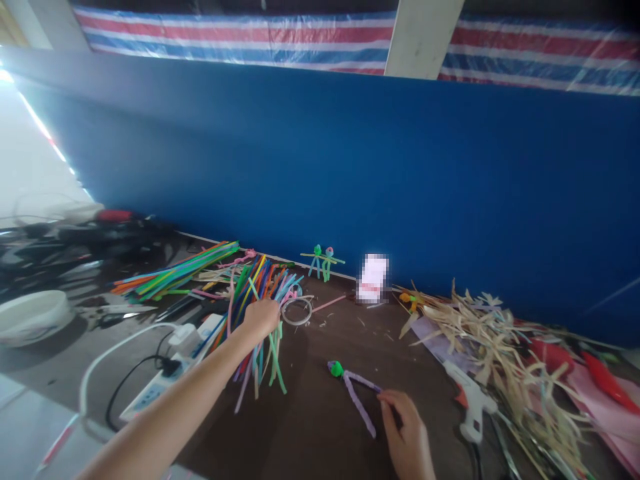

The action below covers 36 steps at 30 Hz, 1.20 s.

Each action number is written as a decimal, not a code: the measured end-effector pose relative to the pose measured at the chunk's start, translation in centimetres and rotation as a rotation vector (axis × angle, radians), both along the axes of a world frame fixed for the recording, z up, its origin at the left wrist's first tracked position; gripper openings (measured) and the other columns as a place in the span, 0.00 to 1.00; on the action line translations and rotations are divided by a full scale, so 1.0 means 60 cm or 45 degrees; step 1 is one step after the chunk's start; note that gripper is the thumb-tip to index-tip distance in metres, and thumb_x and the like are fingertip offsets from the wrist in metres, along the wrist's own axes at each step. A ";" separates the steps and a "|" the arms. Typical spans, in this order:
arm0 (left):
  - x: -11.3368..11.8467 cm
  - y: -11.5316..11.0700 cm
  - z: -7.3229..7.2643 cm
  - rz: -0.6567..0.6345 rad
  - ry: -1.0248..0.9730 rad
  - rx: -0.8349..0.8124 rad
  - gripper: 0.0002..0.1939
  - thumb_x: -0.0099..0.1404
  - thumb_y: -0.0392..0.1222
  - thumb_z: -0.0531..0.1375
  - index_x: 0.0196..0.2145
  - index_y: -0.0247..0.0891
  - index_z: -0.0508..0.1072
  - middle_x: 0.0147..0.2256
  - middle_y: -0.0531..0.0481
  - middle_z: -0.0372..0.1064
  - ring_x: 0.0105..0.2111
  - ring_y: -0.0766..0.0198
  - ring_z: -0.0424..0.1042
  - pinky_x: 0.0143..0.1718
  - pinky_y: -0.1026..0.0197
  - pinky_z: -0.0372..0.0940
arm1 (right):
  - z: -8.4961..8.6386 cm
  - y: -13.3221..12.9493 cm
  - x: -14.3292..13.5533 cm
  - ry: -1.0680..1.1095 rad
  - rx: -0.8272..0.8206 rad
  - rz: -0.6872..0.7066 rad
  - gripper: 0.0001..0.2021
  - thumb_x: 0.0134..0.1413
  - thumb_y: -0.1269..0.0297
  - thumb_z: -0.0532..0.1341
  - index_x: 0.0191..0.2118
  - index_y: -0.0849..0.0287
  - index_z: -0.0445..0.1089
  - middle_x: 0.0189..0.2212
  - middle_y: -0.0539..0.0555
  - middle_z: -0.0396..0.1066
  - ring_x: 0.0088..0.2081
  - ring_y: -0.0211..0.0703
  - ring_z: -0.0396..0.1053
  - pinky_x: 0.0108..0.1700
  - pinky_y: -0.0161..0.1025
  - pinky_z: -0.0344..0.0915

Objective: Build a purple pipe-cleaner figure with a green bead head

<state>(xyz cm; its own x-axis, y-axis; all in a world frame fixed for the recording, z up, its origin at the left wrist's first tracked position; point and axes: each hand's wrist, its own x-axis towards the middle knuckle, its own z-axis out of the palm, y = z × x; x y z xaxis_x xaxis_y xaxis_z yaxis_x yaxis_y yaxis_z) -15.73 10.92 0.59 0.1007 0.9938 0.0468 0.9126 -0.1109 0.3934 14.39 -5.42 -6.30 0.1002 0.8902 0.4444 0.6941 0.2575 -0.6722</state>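
My left hand (263,319) reaches over a loose bundle of coloured pipe cleaners (263,273), fingers curled in among the stems and partly hidden. Several pale green and lilac stems stick out below that hand. With thumb and forefinger, my right hand (406,427) pinches the end of one leg of a purple pipe-cleaner figure (359,403). The figure has a green knot near its head and two legs spread in a V, low over the brown table (300,427). Beside my left hand lies a clear ring, perhaps a roll of tape (297,312).
Two small pipe-cleaner figures (323,261) lean against the blue partition (320,167). A blurred-out bright panel (373,279) stands near them. At right are a glue gun (471,403) and dry strips (500,353). At left, a power strip (155,390), scissors (117,310) and a white bowl (35,319).
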 end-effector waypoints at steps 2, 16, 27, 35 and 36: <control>-0.008 0.010 0.002 0.100 -0.054 0.029 0.09 0.52 0.37 0.53 0.20 0.32 0.70 0.25 0.36 0.69 0.32 0.46 0.70 0.33 0.50 0.60 | -0.001 0.000 0.000 -0.008 0.008 -0.004 0.11 0.53 0.61 0.52 0.30 0.58 0.69 0.31 0.58 0.70 0.35 0.47 0.68 0.37 0.41 0.65; -0.058 0.069 0.096 0.465 -1.124 0.860 0.09 0.61 0.45 0.43 0.34 0.37 0.56 0.27 0.50 0.70 0.09 0.76 0.55 0.11 0.70 0.52 | -0.004 0.001 0.002 -0.003 0.007 -0.010 0.11 0.53 0.61 0.52 0.31 0.59 0.69 0.31 0.58 0.70 0.35 0.46 0.68 0.37 0.40 0.66; -0.018 -0.022 0.258 0.080 -1.745 1.334 0.04 0.62 0.40 0.49 0.30 0.40 0.59 0.19 0.62 0.64 0.12 0.78 0.59 0.13 0.72 0.51 | 0.013 0.001 0.006 0.446 -0.100 -0.112 0.12 0.49 0.57 0.56 0.30 0.60 0.70 0.29 0.57 0.71 0.33 0.46 0.69 0.37 0.40 0.65; 0.216 -0.208 0.117 -0.658 -1.201 -0.717 0.06 0.55 0.41 0.55 0.27 0.36 0.61 0.19 0.54 0.67 0.12 0.74 0.58 0.12 0.70 0.50 | 0.183 -0.011 -0.001 1.091 -0.145 0.074 0.16 0.51 0.56 0.56 0.44 0.59 0.66 0.35 0.56 0.71 0.37 0.44 0.68 0.38 0.39 0.63; 0.231 -0.222 0.098 -0.696 -1.152 -0.718 0.05 0.55 0.40 0.55 0.28 0.36 0.62 0.20 0.54 0.68 0.15 0.72 0.62 0.15 0.70 0.53 | 0.193 -0.012 -0.006 1.122 -0.164 0.083 0.16 0.51 0.56 0.56 0.44 0.58 0.66 0.34 0.55 0.71 0.35 0.43 0.68 0.36 0.39 0.64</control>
